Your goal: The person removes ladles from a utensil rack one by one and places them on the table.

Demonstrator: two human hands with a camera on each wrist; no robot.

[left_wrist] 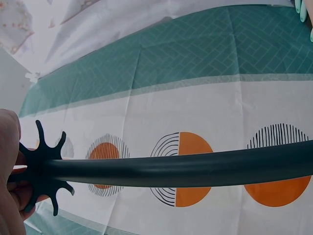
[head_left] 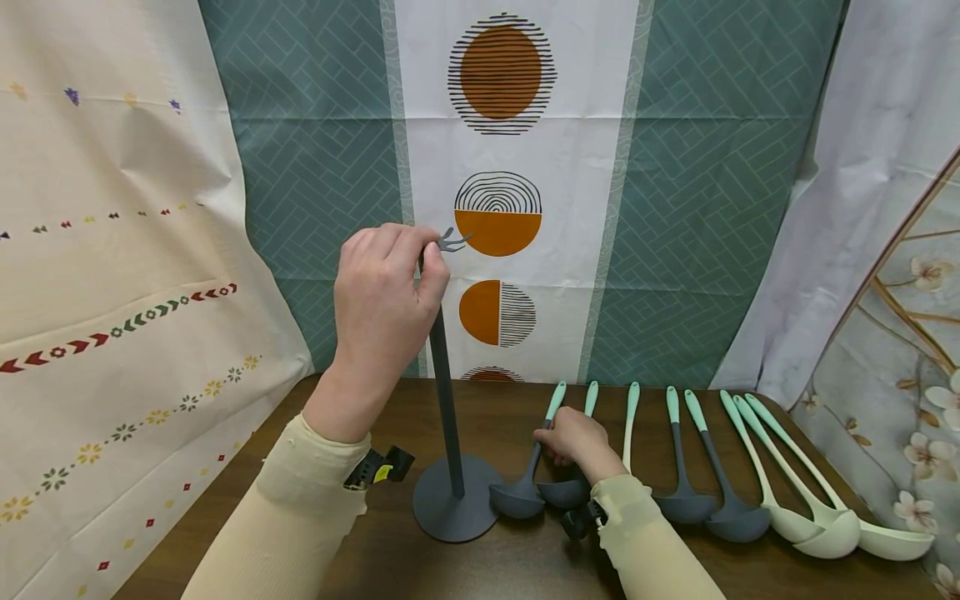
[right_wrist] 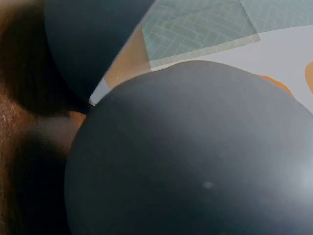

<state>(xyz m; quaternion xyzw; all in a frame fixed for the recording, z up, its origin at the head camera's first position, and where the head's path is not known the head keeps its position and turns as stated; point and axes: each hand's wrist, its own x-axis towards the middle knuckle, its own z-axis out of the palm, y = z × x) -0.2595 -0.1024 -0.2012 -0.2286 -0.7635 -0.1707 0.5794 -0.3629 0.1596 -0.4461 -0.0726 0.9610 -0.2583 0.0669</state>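
My left hand (head_left: 386, 287) grips the top of a dark grey utensil stand (head_left: 447, 408), fingers and thumb curled at its hooked crown. In the left wrist view the curved hooks (left_wrist: 59, 146) spread out beside the fingers. The stand's round base (head_left: 453, 525) rests on the table. To its right, my right hand (head_left: 581, 442) pinches the handle of a ladle (head_left: 517, 498) with a grey bowl and mint handle end. A second grey ladle (head_left: 564, 493) lies partly hidden under that hand. Rounded grey bowls (right_wrist: 190, 152) fill much of the right wrist view.
Several more ladles lie in a row to the right: a cream one (head_left: 631, 425) partly behind the right arm, grey ones (head_left: 738, 521) and pale green ones (head_left: 836, 533) that overlap. A patterned curtain (head_left: 315, 167) hangs behind the brown table (head_left: 390, 567).
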